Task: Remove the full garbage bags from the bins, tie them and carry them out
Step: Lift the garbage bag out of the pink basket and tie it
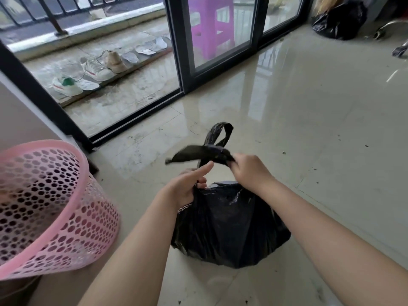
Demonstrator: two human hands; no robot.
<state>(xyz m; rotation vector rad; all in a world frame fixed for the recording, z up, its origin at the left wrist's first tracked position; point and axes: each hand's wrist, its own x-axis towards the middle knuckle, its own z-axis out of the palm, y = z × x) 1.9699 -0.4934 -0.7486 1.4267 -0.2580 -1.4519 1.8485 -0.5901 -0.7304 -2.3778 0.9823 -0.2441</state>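
A full black garbage bag (229, 226) sits on the glossy tiled floor in front of me. My left hand (189, 186) grips the gathered neck of the bag, with the forefinger stretched toward the handles. My right hand (249, 171) pinches the bag's two handle loops (212, 146), which cross each other above the neck; one loop stands up, the other trails to the left. The pink perforated bin (50, 208) leans tilted at my left, with no bag in it.
A second black bag (340, 21) lies at the far right corner beside chair legs. A dark-framed sliding glass door (176, 51) stands ahead, its left half open onto a balcony with shoes (97, 69) and a purple stool (212, 25).
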